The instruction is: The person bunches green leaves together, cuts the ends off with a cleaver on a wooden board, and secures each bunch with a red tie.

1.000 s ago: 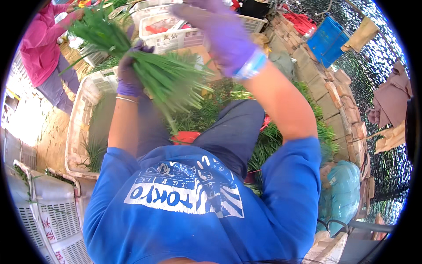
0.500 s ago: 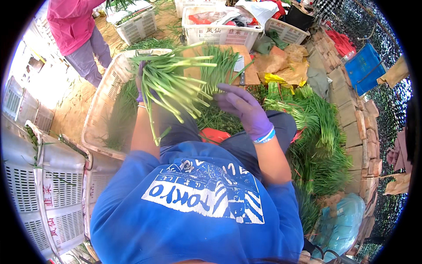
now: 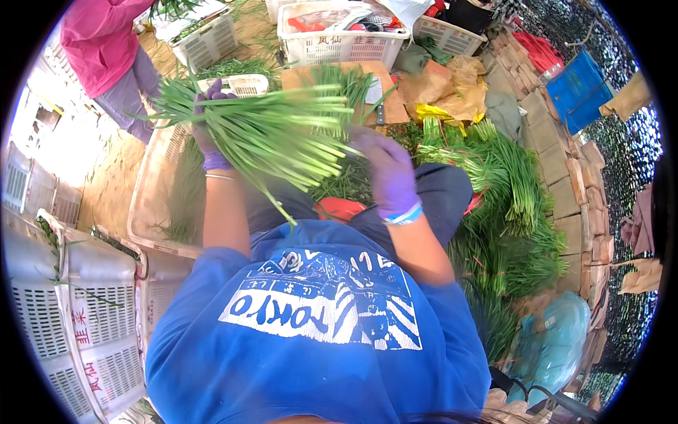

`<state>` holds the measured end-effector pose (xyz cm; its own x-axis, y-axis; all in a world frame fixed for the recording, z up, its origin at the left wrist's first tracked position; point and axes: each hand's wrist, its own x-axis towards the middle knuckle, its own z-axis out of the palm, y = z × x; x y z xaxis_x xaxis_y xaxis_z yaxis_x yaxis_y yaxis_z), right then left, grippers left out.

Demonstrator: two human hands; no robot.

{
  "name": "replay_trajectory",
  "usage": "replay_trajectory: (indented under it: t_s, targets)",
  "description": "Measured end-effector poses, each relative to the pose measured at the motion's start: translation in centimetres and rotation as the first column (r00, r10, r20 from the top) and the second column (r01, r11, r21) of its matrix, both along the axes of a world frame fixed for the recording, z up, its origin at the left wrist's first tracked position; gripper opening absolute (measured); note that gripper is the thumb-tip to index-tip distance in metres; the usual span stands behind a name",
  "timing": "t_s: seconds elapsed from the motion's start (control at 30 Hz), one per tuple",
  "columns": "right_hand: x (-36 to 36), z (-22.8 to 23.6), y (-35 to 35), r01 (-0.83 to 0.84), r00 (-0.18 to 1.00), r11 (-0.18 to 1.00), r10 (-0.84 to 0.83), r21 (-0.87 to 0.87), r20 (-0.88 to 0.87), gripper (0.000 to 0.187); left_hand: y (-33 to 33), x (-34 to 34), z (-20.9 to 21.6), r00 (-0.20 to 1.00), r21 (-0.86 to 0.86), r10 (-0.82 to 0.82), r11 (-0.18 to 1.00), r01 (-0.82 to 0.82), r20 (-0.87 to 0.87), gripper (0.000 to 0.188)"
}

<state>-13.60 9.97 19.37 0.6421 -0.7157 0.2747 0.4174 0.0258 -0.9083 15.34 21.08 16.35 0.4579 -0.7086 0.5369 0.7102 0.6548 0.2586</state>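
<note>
A bunch of green garlic chives [image 3: 282,127] is held up in front of me, leaves to the left and pale cut stems to the right. My left hand [image 3: 208,127], in a purple glove, is closed around its leafy part. At the stem ends hovers my right hand [image 3: 390,169], gloved in purple too; motion smears its fingers, and I cannot tell whether they touch the stems. Beyond the bunch, more loose chives lie on a wooden board [image 3: 300,76] beside a knife [image 3: 380,114]. Piled to my right are several tied chive bundles [image 3: 512,177].
A white plastic crate [image 3: 152,185] with greens stands at my left, and stacked white crates [image 3: 99,283] stand nearer. Ahead is a crate of clothes and bags [image 3: 342,48]. A person in pink [image 3: 102,42] works at the far left. Bricks [image 3: 565,198] line the right.
The bunch has turned to lie more level, its stems spreading rightward, and my left hand has shifted slightly left. My right hand has moved a little left and its fingers are now more blurred.
</note>
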Motion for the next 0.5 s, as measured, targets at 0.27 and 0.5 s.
replay_trajectory:
  t_s: [0.27, 0.5]
  targets:
    - [-4.2, -1.7, -1.1, 0.155, 0.985, 0.988, -0.156, 0.011, 0.074, 0.020, 0.3, 2.0, -3.8, 0.966, 0.071, 0.251, 0.965, -0.254, 0.059, 0.031]
    - [-10.4, -3.1, -4.4, 0.483, 0.875, 0.873, -0.480, 0.065, -0.059, 0.021, 0.8, 7.8, -6.6, 0.946, 0.015, 0.251, 0.966, -0.260, 0.207, 0.036]
